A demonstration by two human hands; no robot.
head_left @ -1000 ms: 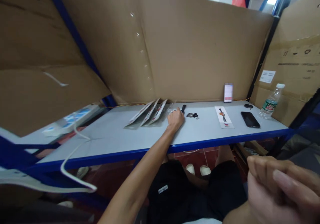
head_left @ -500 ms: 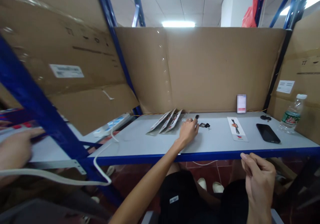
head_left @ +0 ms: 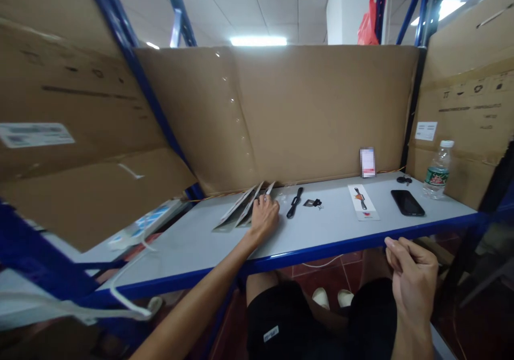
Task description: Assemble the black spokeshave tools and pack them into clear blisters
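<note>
My left hand (head_left: 265, 216) is at the rightmost of several flat packages (head_left: 236, 208) that lean in a row on the grey table. Its fingers are bent and apart over that package, partly hiding it. Just right of the hand lies a black spokeshave body (head_left: 295, 203) with two handles. Small dark metal parts (head_left: 314, 203) are beside it. In front of the table edge, my right hand (head_left: 415, 269) is raised over my lap, thumb and fingers pinched together. What sits in that pinch, if anything, is too small to make out.
A printed card (head_left: 363, 210) showing a spokeshave lies toward the right. Beyond it are a black phone (head_left: 407, 203), keys (head_left: 404, 180), a water bottle (head_left: 437, 172) and an upright phone (head_left: 367, 162). Cardboard (head_left: 313, 113) walls the back; a white cable (head_left: 124, 301) hangs at left.
My left hand has moved left from beside the spokeshave body to the packages, uncovering the body. My right hand keeps its pinch. The view has turned right.
</note>
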